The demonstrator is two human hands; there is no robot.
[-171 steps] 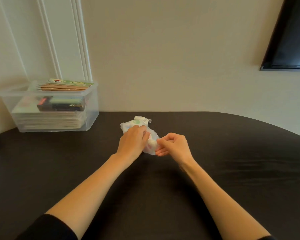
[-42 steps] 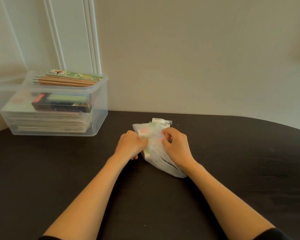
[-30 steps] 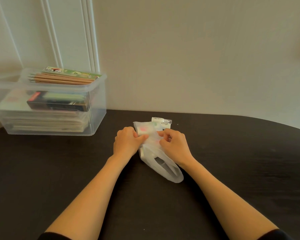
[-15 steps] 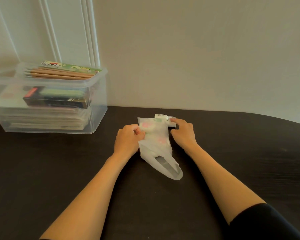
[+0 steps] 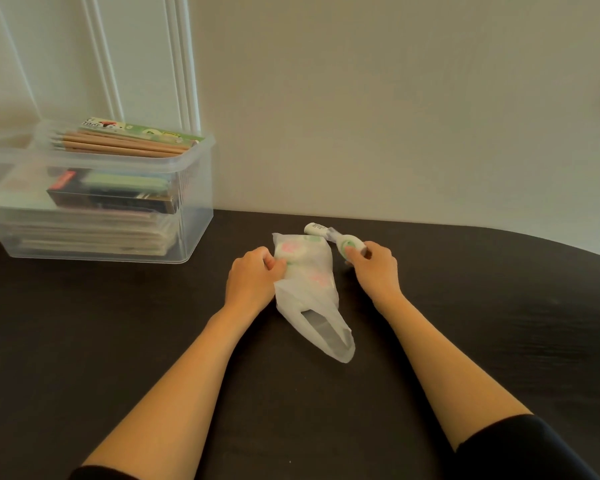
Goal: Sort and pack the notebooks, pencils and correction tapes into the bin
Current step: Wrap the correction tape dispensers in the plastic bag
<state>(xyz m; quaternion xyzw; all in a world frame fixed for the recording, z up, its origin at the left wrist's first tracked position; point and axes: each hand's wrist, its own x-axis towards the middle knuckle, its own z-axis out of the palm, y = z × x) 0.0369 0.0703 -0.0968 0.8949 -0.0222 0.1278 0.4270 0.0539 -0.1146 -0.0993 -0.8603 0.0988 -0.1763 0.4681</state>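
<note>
A thin white plastic bag (image 5: 309,282) lies on the dark table (image 5: 118,341), with pink and green correction tapes showing through it. My left hand (image 5: 253,275) pinches the bag's left side. My right hand (image 5: 371,265) holds a wrapped white-and-green correction tape (image 5: 347,244) just right of the bag's top. At the back left stands a clear bin (image 5: 194,216) holding a stack of notebooks (image 5: 94,230), a dark box, and pencils (image 5: 118,147) across its top.
The table's rounded edge curves away at the right. A pale wall runs directly behind the table, with white trim behind the bin. The bag's handle loops trail toward me.
My right hand left the bag and moved right, closing on the packaged correction tape beside it. My left hand stayed gripping the bag. The bag now lies flatter, handles stretched toward me.
</note>
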